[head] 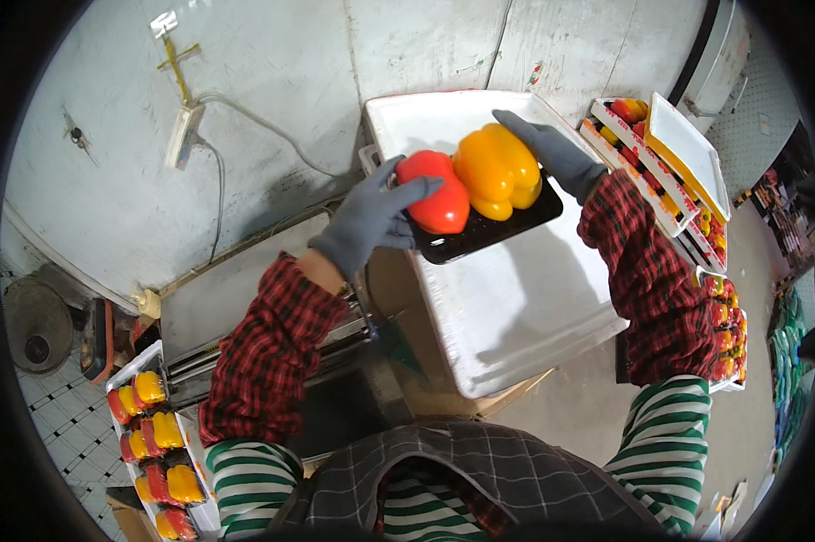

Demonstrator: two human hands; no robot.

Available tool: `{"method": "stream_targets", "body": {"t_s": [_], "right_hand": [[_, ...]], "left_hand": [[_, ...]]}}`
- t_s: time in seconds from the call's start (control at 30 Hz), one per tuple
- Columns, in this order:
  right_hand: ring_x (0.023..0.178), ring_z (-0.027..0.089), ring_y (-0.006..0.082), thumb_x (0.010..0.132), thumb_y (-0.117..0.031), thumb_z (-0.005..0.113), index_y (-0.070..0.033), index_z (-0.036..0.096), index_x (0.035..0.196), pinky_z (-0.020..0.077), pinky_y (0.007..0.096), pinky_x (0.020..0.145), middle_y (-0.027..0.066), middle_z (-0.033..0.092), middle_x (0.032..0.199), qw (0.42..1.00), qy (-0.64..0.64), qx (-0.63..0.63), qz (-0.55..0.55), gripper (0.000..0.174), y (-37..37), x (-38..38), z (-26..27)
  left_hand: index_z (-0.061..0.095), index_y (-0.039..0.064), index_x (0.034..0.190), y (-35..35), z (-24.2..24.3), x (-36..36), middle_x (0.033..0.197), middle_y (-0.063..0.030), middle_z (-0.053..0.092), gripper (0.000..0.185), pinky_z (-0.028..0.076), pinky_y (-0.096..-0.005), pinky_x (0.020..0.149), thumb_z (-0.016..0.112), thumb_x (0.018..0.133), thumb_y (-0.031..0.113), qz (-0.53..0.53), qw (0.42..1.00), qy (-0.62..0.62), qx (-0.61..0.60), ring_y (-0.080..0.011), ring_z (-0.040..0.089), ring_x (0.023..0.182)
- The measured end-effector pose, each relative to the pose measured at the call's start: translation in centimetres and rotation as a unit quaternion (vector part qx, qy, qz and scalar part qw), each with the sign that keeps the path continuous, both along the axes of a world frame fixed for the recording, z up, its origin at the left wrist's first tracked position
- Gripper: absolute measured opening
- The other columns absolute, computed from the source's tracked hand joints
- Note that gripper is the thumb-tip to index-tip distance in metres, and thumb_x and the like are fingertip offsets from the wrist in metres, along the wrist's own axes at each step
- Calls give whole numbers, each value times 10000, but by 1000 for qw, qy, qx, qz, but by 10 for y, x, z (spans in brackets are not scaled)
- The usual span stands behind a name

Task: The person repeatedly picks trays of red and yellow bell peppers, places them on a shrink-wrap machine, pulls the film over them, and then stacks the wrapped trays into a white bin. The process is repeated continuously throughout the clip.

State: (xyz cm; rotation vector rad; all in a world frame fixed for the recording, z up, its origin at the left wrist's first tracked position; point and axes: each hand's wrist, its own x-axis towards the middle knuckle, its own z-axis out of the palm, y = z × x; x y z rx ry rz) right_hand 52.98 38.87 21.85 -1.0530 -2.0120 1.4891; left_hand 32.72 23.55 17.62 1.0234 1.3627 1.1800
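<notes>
My left hand, in a grey glove, grips the left end of a black plastic tray, its thumb over a red bell pepper that lies there. Beside the red one, a yellow bell pepper fills the right part of the tray. My right hand, gloved too, rests its fingers on the upper right side of the yellow pepper; its thumb is hidden. The tray is held above a large white foam box lid or shallow tray.
Foam boxes of packed peppers stand at right and lower left. Left of the white foam piece is a metal-topped wrapping machine or bench. A power strip hangs on the wall; a fan stands far left.
</notes>
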Motion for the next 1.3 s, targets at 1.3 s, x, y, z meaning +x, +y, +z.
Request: {"method": "stream_targets", "body": {"t_s": [1.3], "right_hand": [[738, 619, 276, 825, -175, 539, -224, 655, 1051, 481, 389, 677, 102, 609, 756, 772, -247, 547, 208, 258, -188, -166, -205]], "left_hand": [[335, 274, 1384, -350, -165, -285, 940, -138, 659, 691, 506, -360, 582, 574, 769, 69, -57, 643, 758, -90, -271, 650, 718]]}}
